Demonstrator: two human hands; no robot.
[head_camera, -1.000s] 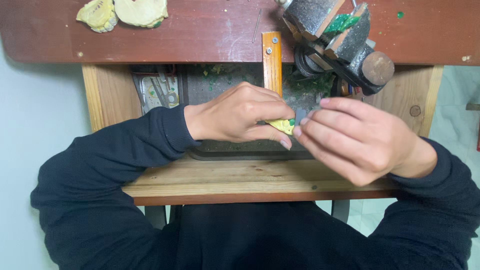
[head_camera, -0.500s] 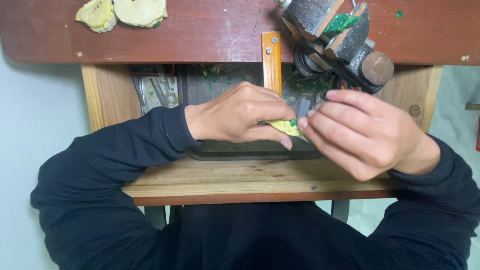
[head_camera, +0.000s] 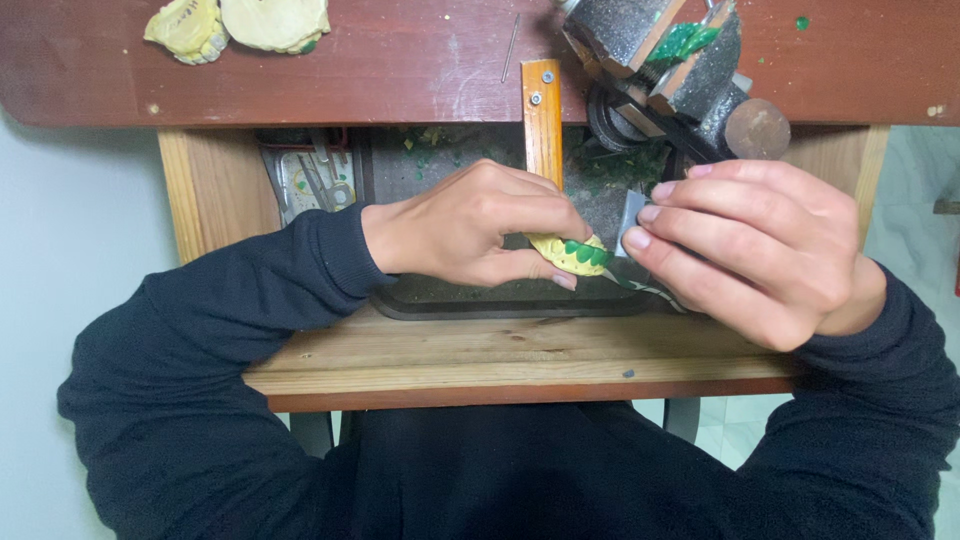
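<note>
The small piece is pale yellow with green ridges; the sleeves are black; the bench top is dark red-brown; the vise is speckled grey.

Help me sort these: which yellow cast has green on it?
The yellow cast held in the left hand, with green wax; the two casts on the bench top look plain yellow.

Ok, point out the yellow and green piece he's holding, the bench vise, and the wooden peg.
yellow and green piece (head_camera: 575, 254), head view, its green-coated top.
bench vise (head_camera: 690, 62), head view, its jaw block.
wooden peg (head_camera: 542, 120), head view, its upper face.
</note>
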